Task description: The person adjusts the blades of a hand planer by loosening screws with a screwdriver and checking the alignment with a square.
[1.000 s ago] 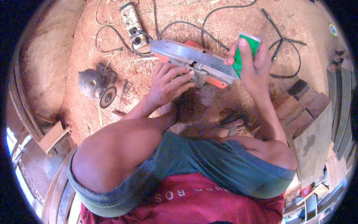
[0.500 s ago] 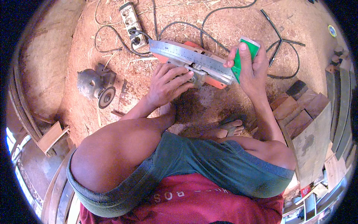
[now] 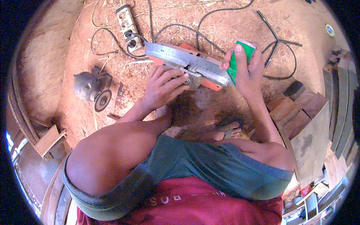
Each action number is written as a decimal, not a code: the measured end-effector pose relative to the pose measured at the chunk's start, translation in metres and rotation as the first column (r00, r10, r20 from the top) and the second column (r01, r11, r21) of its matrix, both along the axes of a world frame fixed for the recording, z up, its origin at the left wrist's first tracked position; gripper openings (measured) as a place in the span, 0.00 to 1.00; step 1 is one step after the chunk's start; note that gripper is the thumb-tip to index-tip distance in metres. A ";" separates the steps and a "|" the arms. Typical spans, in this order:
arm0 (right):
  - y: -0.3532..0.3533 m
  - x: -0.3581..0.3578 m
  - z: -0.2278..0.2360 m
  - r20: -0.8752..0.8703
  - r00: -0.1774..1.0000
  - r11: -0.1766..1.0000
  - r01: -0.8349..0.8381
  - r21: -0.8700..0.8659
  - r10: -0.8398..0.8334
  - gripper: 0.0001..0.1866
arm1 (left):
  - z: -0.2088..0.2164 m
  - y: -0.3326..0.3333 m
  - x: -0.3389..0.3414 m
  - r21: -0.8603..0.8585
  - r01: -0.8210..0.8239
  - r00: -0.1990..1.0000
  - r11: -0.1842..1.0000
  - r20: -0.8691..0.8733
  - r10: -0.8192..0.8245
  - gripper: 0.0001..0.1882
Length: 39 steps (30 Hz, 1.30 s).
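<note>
My right hand (image 3: 245, 69) is closed round the green handle of a try square (image 3: 183, 58), thumb pressed on the handle's face. The square's long graduated steel blade lies along an orange power tool (image 3: 210, 84) with metal parts on its upper side; it looks like an electric planer turned over. My left hand (image 3: 164, 85) grips the near side of this tool, its fingers over a grey metal fitting (image 3: 194, 79). Part of the tool is hidden behind the blade and my fingers.
To the left on the sawdust-strewn ground lies a bench-grinder-like motor (image 3: 87, 87) with a disc (image 3: 102, 100). A white power strip (image 3: 128, 28) and black cords are beyond the tool. Wood blocks (image 3: 296, 114) and boards stand at the right, beside a black three-armed wrench (image 3: 276, 39).
The whole view has shifted slightly, so everything appears a little farther left. Both hands keep their holds, and the square stays against the tool.
</note>
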State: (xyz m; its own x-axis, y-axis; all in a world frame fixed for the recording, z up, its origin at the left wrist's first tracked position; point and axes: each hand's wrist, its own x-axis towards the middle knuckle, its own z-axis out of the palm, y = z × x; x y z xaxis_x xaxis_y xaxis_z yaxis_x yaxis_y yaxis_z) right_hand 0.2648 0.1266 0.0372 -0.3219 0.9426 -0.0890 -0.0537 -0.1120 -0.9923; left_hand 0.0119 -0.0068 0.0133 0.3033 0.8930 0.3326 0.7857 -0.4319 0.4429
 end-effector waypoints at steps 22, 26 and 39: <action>0.000 0.001 0.001 0.070 0.997 1.000 -0.011 0.019 0.009 0.12 | -0.002 0.000 0.000 -0.001 -0.010 1.000 1.000 0.006 0.010 0.22; 0.000 0.000 0.002 0.056 0.998 1.000 -0.015 0.017 0.014 0.12 | -0.001 0.000 0.001 -0.003 -0.024 1.000 1.000 0.012 0.024 0.22; -0.001 0.001 0.002 0.056 0.998 0.999 -0.015 0.042 0.012 0.12 | 0.000 -0.001 0.002 -0.005 -0.009 1.000 1.000 -0.008 0.009 0.23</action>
